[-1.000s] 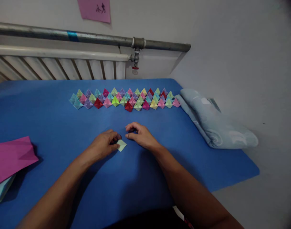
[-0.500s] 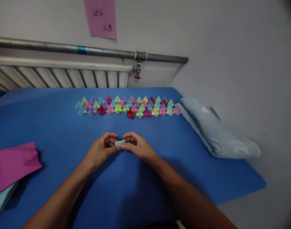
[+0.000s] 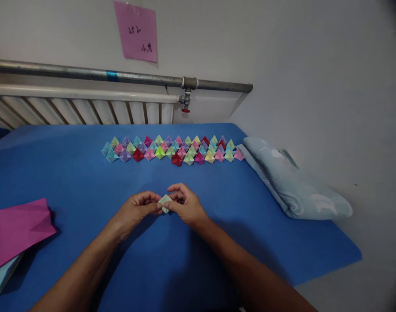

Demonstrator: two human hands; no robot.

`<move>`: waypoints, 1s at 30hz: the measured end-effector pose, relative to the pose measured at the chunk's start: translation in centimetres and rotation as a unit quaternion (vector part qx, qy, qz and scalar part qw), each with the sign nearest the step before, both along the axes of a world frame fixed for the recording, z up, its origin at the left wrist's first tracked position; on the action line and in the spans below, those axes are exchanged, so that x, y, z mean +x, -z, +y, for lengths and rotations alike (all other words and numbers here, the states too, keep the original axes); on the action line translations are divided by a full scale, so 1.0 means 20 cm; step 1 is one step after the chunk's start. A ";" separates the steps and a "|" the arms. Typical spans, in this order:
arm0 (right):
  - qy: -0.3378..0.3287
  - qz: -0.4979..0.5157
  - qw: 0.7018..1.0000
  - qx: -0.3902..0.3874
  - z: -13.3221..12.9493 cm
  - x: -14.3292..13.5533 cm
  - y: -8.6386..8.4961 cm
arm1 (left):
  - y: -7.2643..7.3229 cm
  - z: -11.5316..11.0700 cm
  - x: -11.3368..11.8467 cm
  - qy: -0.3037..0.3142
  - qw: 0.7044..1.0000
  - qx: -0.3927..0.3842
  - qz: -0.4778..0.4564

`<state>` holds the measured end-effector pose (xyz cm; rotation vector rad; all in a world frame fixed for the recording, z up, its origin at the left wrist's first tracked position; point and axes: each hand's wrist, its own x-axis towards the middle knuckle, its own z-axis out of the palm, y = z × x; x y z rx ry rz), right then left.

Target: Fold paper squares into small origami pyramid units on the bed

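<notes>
Between my two hands is a small pale green folded paper [image 3: 166,199], diamond-shaped and held just above the blue surface. My left hand [image 3: 142,206] pinches its left corner between thumb and fingers. From the other side my right hand [image 3: 185,203] grips it, the thumb lying across its face and the index finger raised behind. Beyond the hands, rows of folded paper pieces [image 3: 160,152] in green, pink, red, blue, purple and yellow stand side by side.
Pink paper sheets [image 3: 19,229] lie at the left over light blue paper [image 3: 4,273]. A folded light blue blanket [image 3: 289,182] rests at the right edge of the blue surface [image 3: 71,182]. Behind are a radiator [image 3: 97,112], a metal pipe [image 3: 142,79] and a pink note [image 3: 137,32].
The green paper has turned from nearly edge-on to show its diamond face. My right thumb has moved onto it, and the view has tilted slightly upward.
</notes>
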<state>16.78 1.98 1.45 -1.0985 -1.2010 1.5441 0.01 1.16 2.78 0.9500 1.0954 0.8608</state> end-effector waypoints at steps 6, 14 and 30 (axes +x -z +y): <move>0.042 -0.015 0.998 0.042 0.00 -0.01 0.02 | 0.03 -0.01 0.05 -0.090 0.990 -0.020 -0.103; 0.028 -0.104 0.991 0.074 -0.01 0.02 0.00 | 0.02 -0.02 0.05 -0.072 0.996 0.019 -0.055; -0.078 -0.099 0.991 0.044 -0.01 0.06 -0.05 | -0.02 -0.02 0.02 -0.091 0.995 0.025 -0.012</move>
